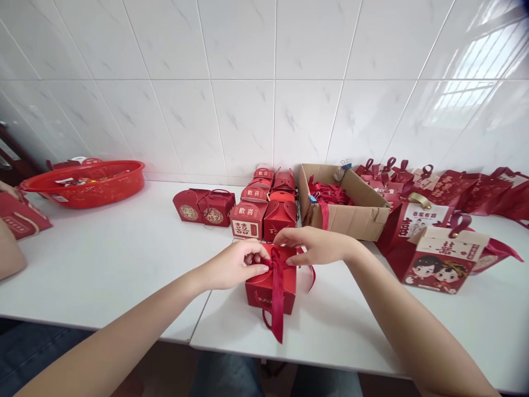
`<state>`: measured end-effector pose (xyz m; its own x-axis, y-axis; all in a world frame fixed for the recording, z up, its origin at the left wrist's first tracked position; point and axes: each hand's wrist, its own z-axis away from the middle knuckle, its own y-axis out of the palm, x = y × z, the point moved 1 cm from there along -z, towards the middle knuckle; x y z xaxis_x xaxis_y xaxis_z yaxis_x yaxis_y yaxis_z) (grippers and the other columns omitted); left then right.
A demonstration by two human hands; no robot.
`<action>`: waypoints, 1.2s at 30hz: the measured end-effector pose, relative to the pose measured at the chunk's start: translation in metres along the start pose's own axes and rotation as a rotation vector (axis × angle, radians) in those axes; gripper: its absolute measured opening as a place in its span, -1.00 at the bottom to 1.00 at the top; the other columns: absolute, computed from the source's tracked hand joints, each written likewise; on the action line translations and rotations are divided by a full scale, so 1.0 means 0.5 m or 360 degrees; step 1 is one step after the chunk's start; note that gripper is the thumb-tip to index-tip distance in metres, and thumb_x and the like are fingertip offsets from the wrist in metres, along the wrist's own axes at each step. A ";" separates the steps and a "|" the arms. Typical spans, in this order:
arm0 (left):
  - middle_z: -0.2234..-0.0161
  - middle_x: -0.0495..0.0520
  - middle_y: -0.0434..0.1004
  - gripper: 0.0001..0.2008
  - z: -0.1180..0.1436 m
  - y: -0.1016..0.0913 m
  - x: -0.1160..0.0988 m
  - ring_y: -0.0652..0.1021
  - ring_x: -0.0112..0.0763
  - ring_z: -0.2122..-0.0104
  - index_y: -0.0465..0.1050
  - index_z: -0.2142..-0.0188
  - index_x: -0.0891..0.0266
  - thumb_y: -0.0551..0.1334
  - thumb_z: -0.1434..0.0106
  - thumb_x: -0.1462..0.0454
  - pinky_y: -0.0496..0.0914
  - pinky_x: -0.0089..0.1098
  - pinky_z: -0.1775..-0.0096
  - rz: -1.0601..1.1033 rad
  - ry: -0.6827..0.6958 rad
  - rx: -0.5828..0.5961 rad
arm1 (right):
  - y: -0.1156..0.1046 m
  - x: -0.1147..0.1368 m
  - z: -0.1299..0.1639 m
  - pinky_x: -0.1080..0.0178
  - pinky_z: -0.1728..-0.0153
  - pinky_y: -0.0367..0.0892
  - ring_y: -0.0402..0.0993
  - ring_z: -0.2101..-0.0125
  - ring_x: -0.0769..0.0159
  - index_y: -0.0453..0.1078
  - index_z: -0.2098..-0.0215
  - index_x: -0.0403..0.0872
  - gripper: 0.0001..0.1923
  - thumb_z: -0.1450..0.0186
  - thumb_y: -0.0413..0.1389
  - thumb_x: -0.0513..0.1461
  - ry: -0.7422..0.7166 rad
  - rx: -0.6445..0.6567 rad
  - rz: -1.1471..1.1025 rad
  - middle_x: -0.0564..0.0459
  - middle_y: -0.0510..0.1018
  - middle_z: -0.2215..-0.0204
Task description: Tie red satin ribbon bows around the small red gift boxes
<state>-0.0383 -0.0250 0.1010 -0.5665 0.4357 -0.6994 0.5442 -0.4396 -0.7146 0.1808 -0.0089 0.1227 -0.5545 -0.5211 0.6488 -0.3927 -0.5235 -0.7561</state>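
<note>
A small, glossy red cardboard box [257, 295] stands upright near the near edge of the white table [124, 259], just right of the seam that crosses the tabletop. A long, shiny dark-red ribbon [278, 298] is gathered at a knot on the box's top; its broad tail runs down the front face, long axis pointing at the table's near edge, with the tip hanging lower than the box's base.

The knot lies directly at the fingertips of the left hand [235, 266], on their right. That hand's thumb and forefinger are pinched narrow on the ribbon beside the knot. The right hand [320, 245] comes over the box's far right top corner, fingers curved, only a small gap between thumb and forefinger; whether they grip any ribbon I can't make out. The left fingertips are the nearer to the knot, with the right ones just beyond.

Toward the table's back edge are rows of red printed boxes [247, 222] and a brown cardboard carton [361, 222].
</note>
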 end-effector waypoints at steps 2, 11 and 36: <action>0.27 0.01 0.44 -0.87 -0.006 -0.009 0.006 0.45 -0.38 0.28 0.44 0.29 0.18 0.17 -0.23 0.21 0.33 -0.38 0.20 -0.0017 0.0038 0.0066 | 0.004 0.004 0.004 0.26 0.26 0.28 0.42 0.19 0.23 0.32 -0.01 0.00 -0.60 -0.20 0.15 -0.13 0.0063 0.0046 0.0084 0.00 0.48 0.07; 0.20 0.00 0.38 -0.90 -0.035 -0.038 0.003 0.44 -0.34 0.18 0.40 0.33 0.20 0.14 -0.14 0.34 0.32 -0.38 0.12 0.0038 -0.0001 0.0369 | 0.011 0.022 0.012 0.28 0.26 0.27 0.42 0.25 0.29 0.41 0.08 0.00 -0.73 -0.25 0.06 -0.23 -0.0087 -0.0151 0.0192 0.04 0.52 0.17; 0.30 0.00 0.34 -0.80 -0.035 -0.027 0.007 0.40 -0.41 0.28 0.45 0.35 0.22 0.24 -0.17 0.13 0.29 -0.34 0.10 0.0057 0.0210 0.0280 | 0.012 -0.025 -0.027 0.41 0.55 0.10 0.13 0.59 0.54 0.36 0.36 -0.14 -0.73 -0.18 0.20 -0.08 -0.0224 0.0319 -0.0542 0.22 0.26 0.59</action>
<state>-0.0369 -0.0036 0.1079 -0.4567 0.5113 -0.7280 0.4394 -0.5819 -0.6843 0.1756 0.0034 0.1087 -0.3066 -0.3754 0.8747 -0.3780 -0.7954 -0.4738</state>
